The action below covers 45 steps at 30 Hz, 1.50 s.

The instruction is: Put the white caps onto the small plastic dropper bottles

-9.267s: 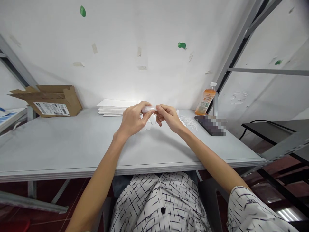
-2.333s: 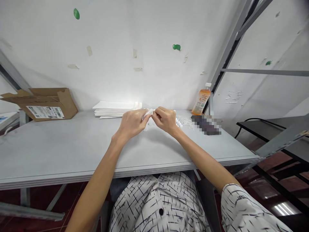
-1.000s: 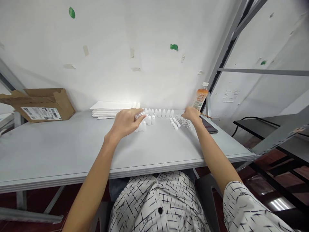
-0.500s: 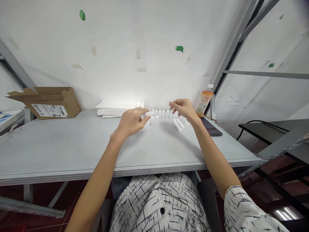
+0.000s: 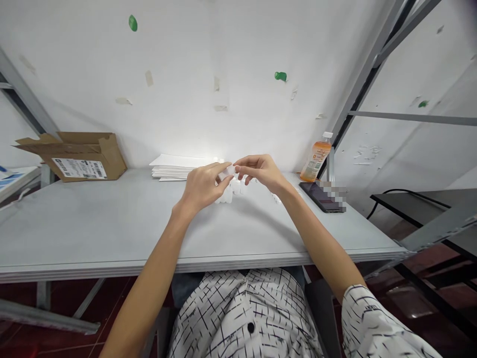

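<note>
My left hand [image 5: 202, 186] is closed round a small white plastic bottle [image 5: 224, 173], which lies tilted between thumb and fingers above the table. At the right end of that bottle, the fingertips of my right hand [image 5: 259, 170] are pinched together; whatever they hold is too small and covered to make out. Just below the hands, several small white bottles [image 5: 225, 195] stand upright on the table. More small white pieces [image 5: 276, 198] show partly from behind my right wrist.
A stack of white card sheets [image 5: 173, 167] lies against the wall, left of the hands. Farther left stands an open cardboard box [image 5: 84, 158]. On the right are an orange drink bottle [image 5: 316, 158] and a dark phone [image 5: 322, 197]. The grey table [image 5: 112, 223] has a straight front edge.
My right hand has moved left from above the small white pieces to the end of the held bottle. My left hand keeps its grip on the bottle, almost in the same place.
</note>
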{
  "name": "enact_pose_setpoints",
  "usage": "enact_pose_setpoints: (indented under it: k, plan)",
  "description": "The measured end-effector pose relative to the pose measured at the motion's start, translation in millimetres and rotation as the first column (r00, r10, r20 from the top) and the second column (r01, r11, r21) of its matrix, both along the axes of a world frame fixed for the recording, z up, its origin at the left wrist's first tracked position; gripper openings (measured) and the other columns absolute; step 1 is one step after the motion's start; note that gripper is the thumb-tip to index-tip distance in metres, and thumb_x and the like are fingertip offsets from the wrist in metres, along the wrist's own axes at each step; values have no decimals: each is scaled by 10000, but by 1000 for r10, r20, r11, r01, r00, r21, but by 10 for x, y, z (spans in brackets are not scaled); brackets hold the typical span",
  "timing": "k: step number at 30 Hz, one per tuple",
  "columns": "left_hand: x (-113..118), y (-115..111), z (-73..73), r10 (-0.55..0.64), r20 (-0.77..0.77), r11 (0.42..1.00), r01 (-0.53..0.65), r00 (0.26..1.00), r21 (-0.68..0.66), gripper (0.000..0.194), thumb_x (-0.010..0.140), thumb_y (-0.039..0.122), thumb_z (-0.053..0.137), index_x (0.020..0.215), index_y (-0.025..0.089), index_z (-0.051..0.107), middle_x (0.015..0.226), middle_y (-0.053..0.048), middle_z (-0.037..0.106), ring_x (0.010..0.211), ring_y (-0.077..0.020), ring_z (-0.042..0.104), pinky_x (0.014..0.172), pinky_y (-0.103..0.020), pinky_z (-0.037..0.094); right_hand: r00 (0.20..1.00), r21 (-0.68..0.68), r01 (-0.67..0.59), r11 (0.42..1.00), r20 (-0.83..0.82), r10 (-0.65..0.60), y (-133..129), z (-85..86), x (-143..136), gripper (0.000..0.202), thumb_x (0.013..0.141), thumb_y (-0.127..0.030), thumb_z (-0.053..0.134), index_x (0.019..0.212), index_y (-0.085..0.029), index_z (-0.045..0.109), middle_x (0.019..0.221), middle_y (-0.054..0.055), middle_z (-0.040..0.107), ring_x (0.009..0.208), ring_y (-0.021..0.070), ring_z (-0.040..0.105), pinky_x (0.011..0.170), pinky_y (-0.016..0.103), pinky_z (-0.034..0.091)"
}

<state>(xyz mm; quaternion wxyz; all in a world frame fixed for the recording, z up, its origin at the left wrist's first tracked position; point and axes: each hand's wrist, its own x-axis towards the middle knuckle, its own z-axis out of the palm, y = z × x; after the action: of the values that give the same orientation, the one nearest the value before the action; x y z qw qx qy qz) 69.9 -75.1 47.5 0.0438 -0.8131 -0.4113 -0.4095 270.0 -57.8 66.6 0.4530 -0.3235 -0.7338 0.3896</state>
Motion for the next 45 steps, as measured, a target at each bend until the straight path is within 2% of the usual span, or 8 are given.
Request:
enact_pose_setpoints:
  k: [3,6,9,12,16,23,37,45]
  plan:
    - [-6,-10,17,33,25,999,-33,999,-4,371,940,402,550,1242,221,666,1039,-27,757,775,-175,700,673,-285,491,998,58,58,997,12,-58,25,81,-1,296,779,-428,754,873,-148,733,791,51,697,713,147,646,579,249,540]
    - [-34,-30,57,124,12,991,-123,992,-54,369,941,408,555,1260,250,650,1121,-20,745,838,-188,720,681,-290,481,965,173,213,962,119,-236,110,211,62,254,812,-381,712,860,-132,721,758,57,688,689,151,646,566,246,518]
    - [-72,-37,88,216,-2,974,-216,976,-63,316,950,402,534,1197,274,683,1107,-8,748,814,-198,717,665,-306,463,843,323,355,877,295,-450,273,312,160,165,836,-279,664,844,-126,728,800,76,713,721,167,661,632,267,507]
    - [-94,-32,96,251,10,967,-250,968,-55,302,969,383,501,1152,263,709,1084,-9,752,803,-198,711,667,-313,457,672,439,397,806,459,-581,485,320,199,141,848,-217,634,879,-142,748,906,86,744,819,192,677,740,297,494]
    - [-95,-29,92,251,6,966,-250,968,-70,307,981,370,482,1138,259,722,1094,-7,751,784,-192,704,662,-310,451,500,470,359,806,633,-592,748,210,95,176,860,-206,613,950,-175,762,992,77,758,947,223,670,791,300,471]
    - [-103,-18,92,248,7,966,-247,969,-76,303,976,368,489,1123,254,728,1099,-3,750,746,-176,692,642,-296,445,338,398,254,882,818,-466,951,33,-194,205,858,-170,604,994,-196,755,1083,78,753,970,213,664,785,286,447]
    - [-113,6,69,205,0,973,-204,979,-108,276,975,356,493,1102,252,717,1115,-13,742,805,-179,703,639,-295,445,272,373,260,891,857,-438,1104,-124,-331,192,859,-192,635,1009,-214,753,1117,82,749,1017,217,672,826,289,452]
    - [-124,19,65,199,4,975,-198,980,-98,284,980,357,480,1090,255,721,1113,-9,742,806,-179,699,651,-299,448,339,427,287,858,792,-508,963,33,-223,259,884,-171,548,1039,-217,751,1088,62,752,990,214,662,797,291,440]
